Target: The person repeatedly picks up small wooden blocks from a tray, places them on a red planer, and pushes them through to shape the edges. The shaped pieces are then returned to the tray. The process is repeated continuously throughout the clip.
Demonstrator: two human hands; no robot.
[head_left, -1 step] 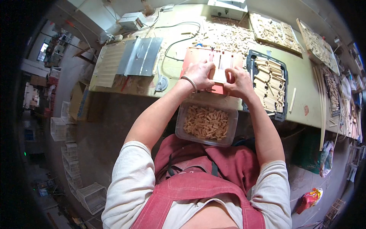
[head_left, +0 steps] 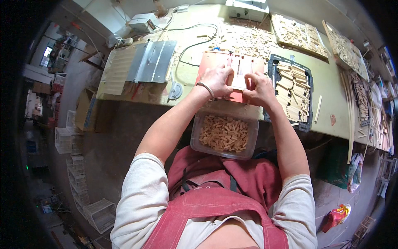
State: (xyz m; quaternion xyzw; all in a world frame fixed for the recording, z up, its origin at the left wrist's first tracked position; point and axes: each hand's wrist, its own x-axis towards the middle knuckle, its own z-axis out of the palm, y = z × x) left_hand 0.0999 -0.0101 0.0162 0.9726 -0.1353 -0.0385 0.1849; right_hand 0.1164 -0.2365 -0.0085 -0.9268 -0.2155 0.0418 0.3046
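A red flat jig board [head_left: 206, 61] lies near the front edge of the workbench. A pale flat wooden piece [head_left: 238, 81] sits on its middle, between my hands. From the left side, my left hand [head_left: 217, 81] grips this piece with bent fingers and thumb. My right hand [head_left: 260, 89] is curled at its right side, thumb and fingers closed against it. My fingers hide part of its edges. Just below, a clear plastic bin [head_left: 195, 135] holds many short wooden blocks [head_left: 224, 133].
Right of the board stands a black crate [head_left: 309, 110] of wooden strips [head_left: 290, 91]. Loose wood bits [head_left: 253, 39] cover the back. A grey metal plate [head_left: 155, 62] and a black cable [head_left: 182, 54] lie left. Trays of wood pieces [head_left: 300, 35] and long strips [head_left: 348, 112] are farther right.
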